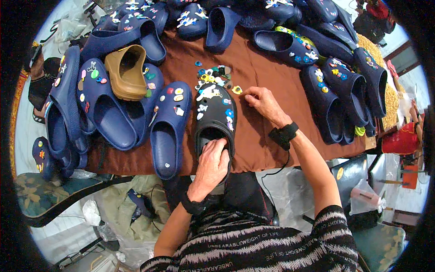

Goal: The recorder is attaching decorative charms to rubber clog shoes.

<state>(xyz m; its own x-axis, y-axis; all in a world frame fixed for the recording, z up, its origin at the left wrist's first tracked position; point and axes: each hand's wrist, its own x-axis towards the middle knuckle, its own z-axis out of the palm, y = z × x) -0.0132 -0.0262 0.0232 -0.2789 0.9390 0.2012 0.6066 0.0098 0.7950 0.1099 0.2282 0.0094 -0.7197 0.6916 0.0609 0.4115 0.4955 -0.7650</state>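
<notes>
A black clog (214,109) lies toe away from me at the front of the brown-covered table, with white, blue and other small charms on its upper. My left hand (209,165) grips it at the heel opening, fingers reaching inside. To the right of its toe is my right hand (266,106), its fingers curled together; whether anything is between them I cannot make out. Just off those fingertips lies a yellow charm (237,90). Beyond the toe is a small heap of mixed charms (213,76). A dark blue clog (170,127) with charms rests to the left.
Several blue clogs (106,106) crowd the table's left side, with a tan clog (127,72) on top. More blue clogs (344,93) stand at the right and along the far edge. The brown cloth (272,145) covers the table; a patterned chair seat (50,195) is below left.
</notes>
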